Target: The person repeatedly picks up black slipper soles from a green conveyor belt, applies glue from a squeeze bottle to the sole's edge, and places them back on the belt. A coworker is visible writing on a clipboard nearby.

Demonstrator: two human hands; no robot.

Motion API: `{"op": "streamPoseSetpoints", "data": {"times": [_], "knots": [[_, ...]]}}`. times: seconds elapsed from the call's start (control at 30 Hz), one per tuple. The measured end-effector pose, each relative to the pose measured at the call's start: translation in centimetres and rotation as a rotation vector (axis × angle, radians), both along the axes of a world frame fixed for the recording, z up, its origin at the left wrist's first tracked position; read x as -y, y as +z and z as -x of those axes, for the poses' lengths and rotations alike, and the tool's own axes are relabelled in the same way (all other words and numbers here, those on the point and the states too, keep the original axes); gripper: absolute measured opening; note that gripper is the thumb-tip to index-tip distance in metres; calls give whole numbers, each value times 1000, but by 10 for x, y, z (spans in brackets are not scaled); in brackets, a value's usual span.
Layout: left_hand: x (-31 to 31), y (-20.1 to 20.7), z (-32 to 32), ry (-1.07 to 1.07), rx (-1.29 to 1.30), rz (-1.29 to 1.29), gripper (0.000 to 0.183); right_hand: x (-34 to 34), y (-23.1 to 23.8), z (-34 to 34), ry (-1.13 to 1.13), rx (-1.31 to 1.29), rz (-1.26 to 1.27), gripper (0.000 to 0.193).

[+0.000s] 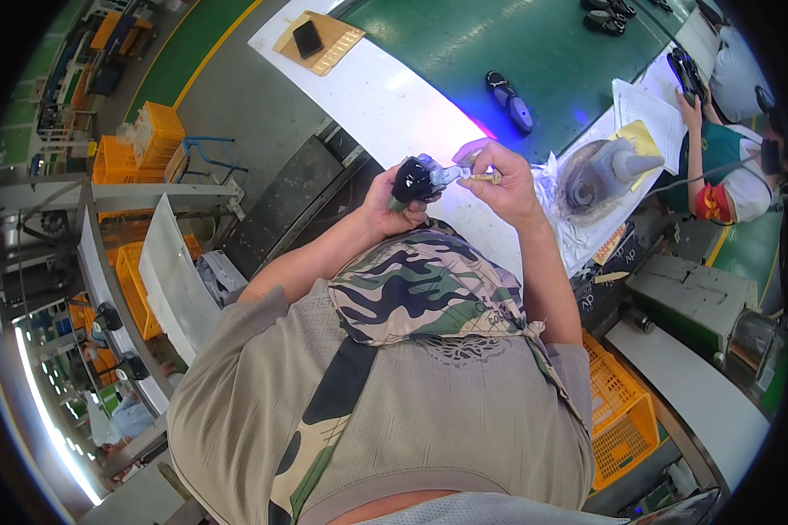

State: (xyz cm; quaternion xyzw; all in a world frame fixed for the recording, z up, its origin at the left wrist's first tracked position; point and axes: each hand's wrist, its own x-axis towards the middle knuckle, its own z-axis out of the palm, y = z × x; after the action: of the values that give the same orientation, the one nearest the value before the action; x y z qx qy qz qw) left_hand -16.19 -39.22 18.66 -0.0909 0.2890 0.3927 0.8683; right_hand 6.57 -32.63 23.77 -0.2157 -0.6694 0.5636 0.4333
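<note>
Glossy black shoe [411, 180], camouflage apron [411, 289]

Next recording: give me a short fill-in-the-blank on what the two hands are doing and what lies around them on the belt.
1. The left hand grips a glossy ____ shoe.
2. The right hand holds a small ____ against the shoe.
3. Another shoe lies alone on the ____ belt.
4. Below the person's right elbow stands an ____ crate.

Missing words: black; brush; green; orange
</note>
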Motion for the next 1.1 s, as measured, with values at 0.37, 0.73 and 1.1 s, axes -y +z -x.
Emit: {"op": "streamPoseSetpoints", "data": {"times": [0.37, 0.73, 1.1], "knots": [[19, 4, 68, 213, 199, -93, 54, -11, 2, 80, 0, 78, -111, 25], [54, 106, 220, 686, -241, -506, 38, -30, -46, 169, -40, 36, 225, 26], [181, 322, 515, 1234, -1701, -476, 38, -15, -52, 244, 152, -45, 408, 24]]}}
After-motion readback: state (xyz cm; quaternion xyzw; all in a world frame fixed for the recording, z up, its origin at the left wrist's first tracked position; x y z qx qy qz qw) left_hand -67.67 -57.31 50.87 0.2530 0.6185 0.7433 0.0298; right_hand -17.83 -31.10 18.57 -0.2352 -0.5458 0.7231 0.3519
